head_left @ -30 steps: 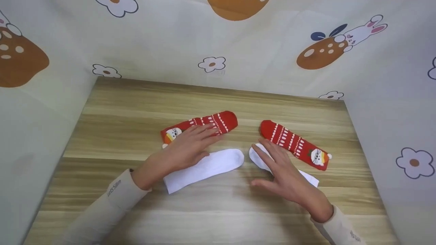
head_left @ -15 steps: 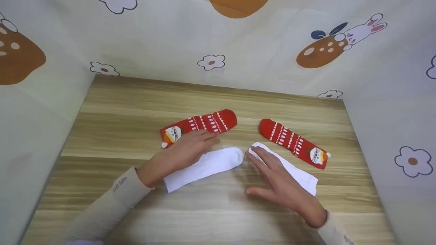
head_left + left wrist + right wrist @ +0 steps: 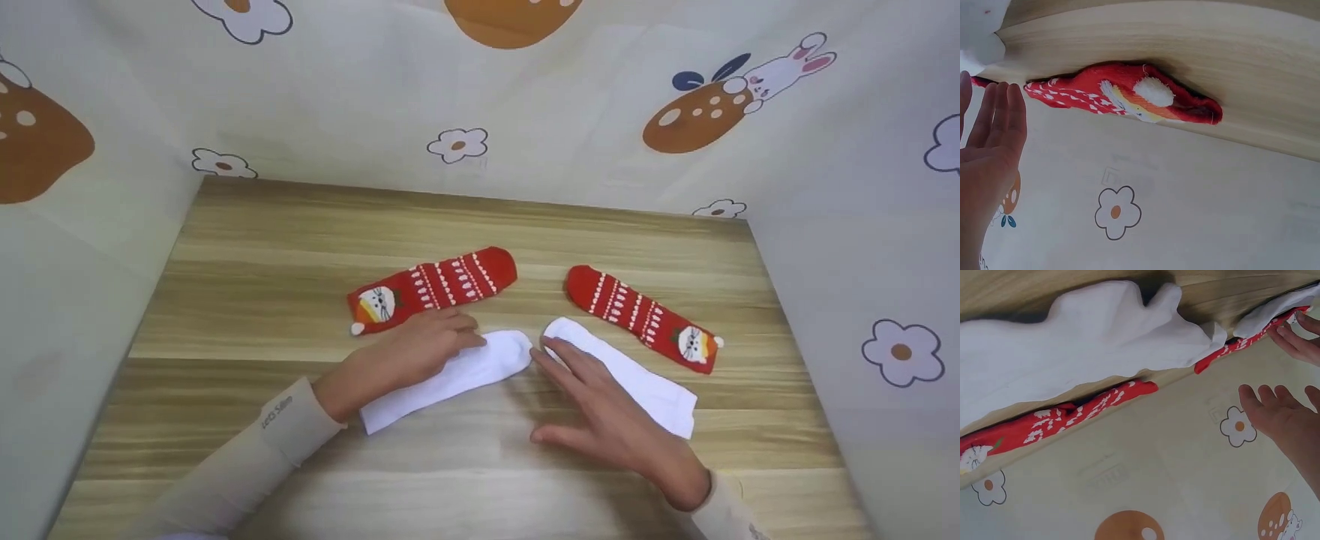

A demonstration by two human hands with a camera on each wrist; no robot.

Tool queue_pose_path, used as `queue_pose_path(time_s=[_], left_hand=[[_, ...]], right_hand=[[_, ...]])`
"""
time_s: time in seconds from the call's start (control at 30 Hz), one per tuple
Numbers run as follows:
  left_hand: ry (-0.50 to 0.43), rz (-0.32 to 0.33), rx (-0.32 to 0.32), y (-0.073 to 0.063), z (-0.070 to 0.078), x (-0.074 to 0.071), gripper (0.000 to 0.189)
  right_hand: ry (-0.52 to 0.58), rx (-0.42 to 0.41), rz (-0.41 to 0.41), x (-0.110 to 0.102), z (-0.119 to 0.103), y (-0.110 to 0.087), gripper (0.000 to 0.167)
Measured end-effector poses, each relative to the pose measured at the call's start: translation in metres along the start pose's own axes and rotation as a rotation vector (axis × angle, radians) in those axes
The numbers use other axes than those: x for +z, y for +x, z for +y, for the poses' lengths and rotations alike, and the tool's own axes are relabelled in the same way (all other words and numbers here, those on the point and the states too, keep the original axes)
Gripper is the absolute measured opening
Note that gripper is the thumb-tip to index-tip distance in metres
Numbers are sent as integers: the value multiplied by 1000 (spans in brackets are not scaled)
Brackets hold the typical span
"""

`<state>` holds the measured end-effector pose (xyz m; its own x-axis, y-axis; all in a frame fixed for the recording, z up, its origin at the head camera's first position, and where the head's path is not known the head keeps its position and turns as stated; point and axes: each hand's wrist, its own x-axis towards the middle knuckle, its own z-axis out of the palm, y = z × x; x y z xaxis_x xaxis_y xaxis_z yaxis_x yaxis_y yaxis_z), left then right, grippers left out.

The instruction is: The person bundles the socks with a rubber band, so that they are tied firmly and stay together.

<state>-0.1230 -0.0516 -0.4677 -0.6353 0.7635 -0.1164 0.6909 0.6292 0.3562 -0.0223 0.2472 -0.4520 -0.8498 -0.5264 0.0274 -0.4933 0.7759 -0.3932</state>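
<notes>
Two white socks lie flat, toes towards each other: a left white sock and a right white sock. Behind them are two red patterned socks with an animal face and a white pompom, the left red sock and the right red sock. My left hand hovers or rests over the left white sock and hides part of it; its fingers look straight in the left wrist view. Fingers spread, my right hand covers the near side of the right white sock. Whether either hand touches fabric I cannot tell.
The socks lie on a wood-grain tabletop. A pale cloth wall printed with flowers, rabbits and orange shapes stands behind the table and along both sides.
Both hands have drawn back towards me, the right one also leftward. More of the left red sock and the right white sock shows. The socks keep their places.
</notes>
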Motion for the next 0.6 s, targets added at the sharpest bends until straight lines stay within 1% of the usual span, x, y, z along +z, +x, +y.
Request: queue_pose_path(time_s=[0.1, 0.3, 0.4, 0.6], left_hand=[[44, -9, 17, 0, 0, 5, 51], [68, -13, 22, 3, 1, 13, 44], [77, -6, 25, 4, 1, 14, 41], [62, -15, 7, 8, 3, 12, 40]], right_hand=[[9, -2, -5, 2, -1, 0, 99], [-7, -31, 9, 6, -1, 0, 97], [-14, -41, 11, 6, -1, 1, 96], [13, -5, -38, 7, -2, 1, 97]])
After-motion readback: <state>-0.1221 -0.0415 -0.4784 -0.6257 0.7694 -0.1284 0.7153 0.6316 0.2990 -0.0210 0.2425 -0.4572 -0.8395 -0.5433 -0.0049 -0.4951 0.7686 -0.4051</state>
